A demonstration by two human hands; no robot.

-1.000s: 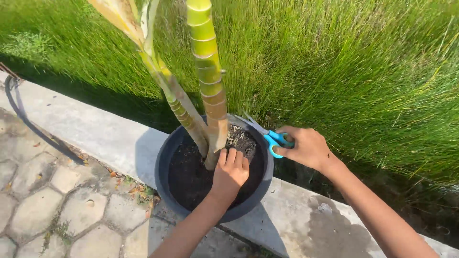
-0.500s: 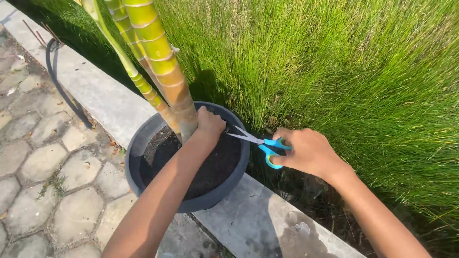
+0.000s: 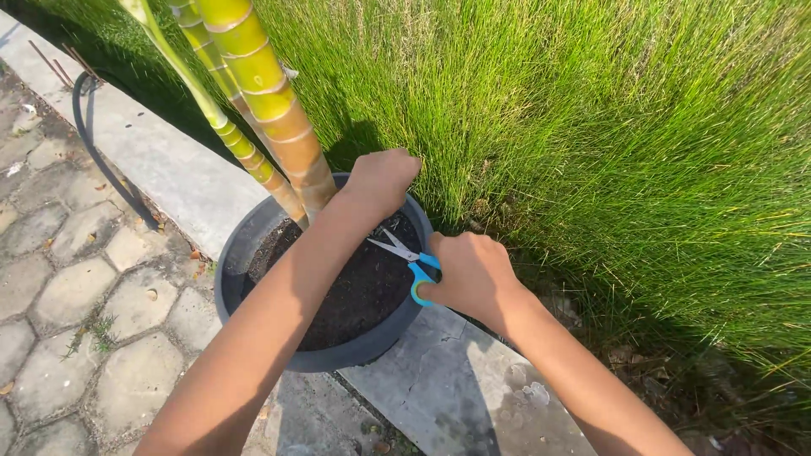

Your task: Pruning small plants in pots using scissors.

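The right hand (image 3: 473,274) grips blue-handled scissors (image 3: 407,257), fingers curled through the loops, blades parted above the dark soil of a grey plastic pot (image 3: 253,245). The left hand (image 3: 382,179) is at the pot's far rim beside the ringed yellow-green stems (image 3: 270,110), fingers curled under; what they pinch cannot be told. The pot stands on a concrete kerb (image 3: 177,177) beside tall grass (image 3: 591,127).

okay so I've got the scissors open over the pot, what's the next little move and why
Probably ease the open scissors in your right hand toward your left hand at the far rim of the pot. The blades point that way but stop short, over bare soil.
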